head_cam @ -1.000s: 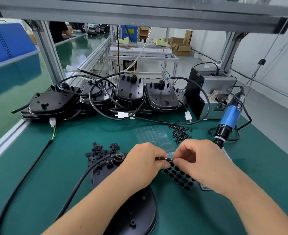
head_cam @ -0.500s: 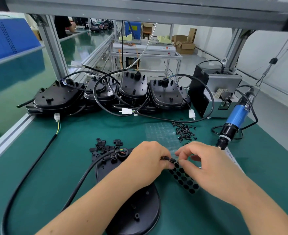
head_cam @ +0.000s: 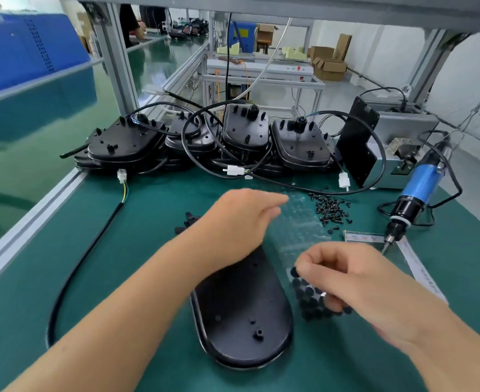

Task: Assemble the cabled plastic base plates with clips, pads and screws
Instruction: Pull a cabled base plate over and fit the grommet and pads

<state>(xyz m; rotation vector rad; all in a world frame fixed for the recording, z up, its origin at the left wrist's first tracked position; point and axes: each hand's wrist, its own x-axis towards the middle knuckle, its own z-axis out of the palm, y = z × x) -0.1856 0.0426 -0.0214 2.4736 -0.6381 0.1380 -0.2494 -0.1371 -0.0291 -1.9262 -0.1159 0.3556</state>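
I am looking down at a green bench; my left hand (head_cam: 241,222) is hovering with fingers extended and holding nothing above the far end of a black base plate (head_cam: 244,315) lying flat before me; my right hand (head_cam: 343,275) is curling its fingers onto a sheet of black pads (head_cam: 306,295) just right of the plate; loose screws (head_cam: 330,209) are lying beyond, beside a blue screwdriver (head_cam: 414,196).
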